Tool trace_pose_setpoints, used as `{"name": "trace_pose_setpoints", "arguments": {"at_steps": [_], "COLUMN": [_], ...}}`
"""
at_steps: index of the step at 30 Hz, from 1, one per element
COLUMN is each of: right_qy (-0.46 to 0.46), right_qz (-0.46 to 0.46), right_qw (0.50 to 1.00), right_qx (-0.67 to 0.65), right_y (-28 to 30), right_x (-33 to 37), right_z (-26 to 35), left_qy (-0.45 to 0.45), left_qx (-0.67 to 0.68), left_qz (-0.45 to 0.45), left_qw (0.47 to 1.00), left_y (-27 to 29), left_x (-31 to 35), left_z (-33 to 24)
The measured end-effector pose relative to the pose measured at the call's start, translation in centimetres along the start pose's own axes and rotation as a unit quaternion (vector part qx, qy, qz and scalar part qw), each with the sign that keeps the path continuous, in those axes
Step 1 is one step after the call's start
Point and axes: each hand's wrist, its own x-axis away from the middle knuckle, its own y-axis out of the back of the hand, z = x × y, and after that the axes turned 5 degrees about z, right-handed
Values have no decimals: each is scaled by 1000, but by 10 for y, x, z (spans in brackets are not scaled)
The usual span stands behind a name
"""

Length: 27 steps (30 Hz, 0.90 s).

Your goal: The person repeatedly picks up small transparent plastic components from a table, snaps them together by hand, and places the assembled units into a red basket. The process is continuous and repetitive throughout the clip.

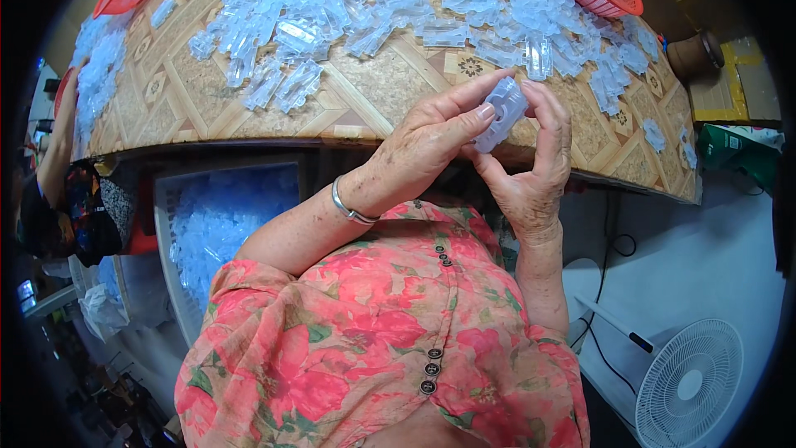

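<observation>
Pinches a translucent pale-blue oblong plastic piece [510, 106] between left hand [424, 134] and right hand [535, 178], by near edge of tan patterned worktop [356, 108]

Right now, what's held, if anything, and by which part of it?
A clear plastic piece, held by its outer edges between the left hand and the right hand.

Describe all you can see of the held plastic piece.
The plastic piece is oblong, translucent and pale blue-white, with a rounded detail near its middle. It slants, far end to the right, seen against the patterned tabletop. The left hand and right hand hold it, left thumb on its face.
</observation>
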Motion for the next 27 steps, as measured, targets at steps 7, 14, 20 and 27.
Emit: {"name": "trace_pose_setpoints", "arguments": {"at_steps": [7, 14, 20, 27], "right_qy": [-7, -16, 6, 3], "right_qz": [3, -16, -39, -35], "right_qw": [1000, 999, 999, 998], "right_qx": [-14, -40, -32, -47], "right_y": [-2, -8, -11, -13], "right_x": [-1, 0, 1, 3], "right_z": [0, 0, -2, -3], "left_qy": [-5, -60, -68, -77], "left_qx": [-25, -111, -127, -18], "left_qz": [0, 3, -1, -5], "left_qw": [1000, 992, 990, 997], "left_y": [4, 3, 0, -2], "left_x": [0, -2, -1, -2], "left_z": [4, 6, 5, 11]}}
